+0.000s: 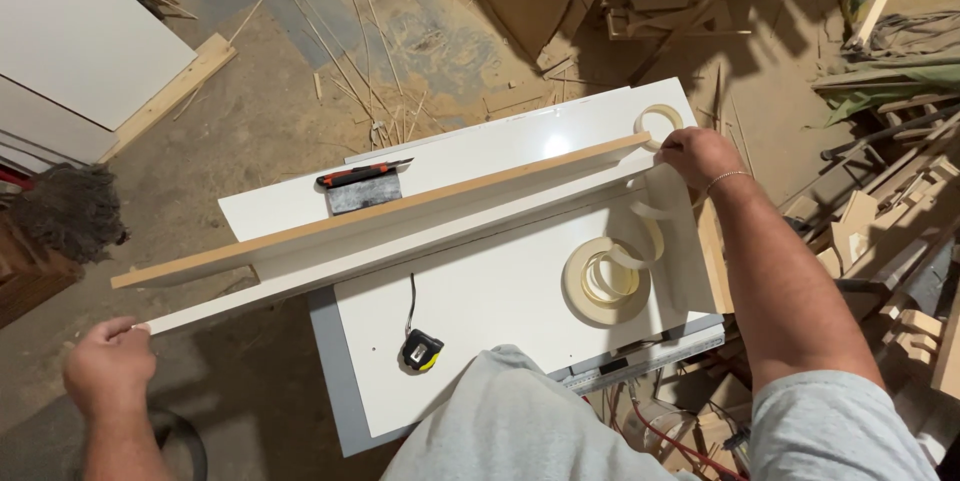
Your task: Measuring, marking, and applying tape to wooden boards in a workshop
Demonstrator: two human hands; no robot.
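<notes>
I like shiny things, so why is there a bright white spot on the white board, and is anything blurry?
In the head view, a lamp's glare makes that bright spot on the glossy white panel. The board on edge casts a soft shadow toward the person. The left hand and right hand look sharp; straight edges bow a little near the corners.

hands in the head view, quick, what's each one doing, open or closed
Left hand: curled closed, its grip on the near end of the long white panel.
Right hand: closed, its grip pinching the pale edge banding strip at the panel's far end.
</notes>
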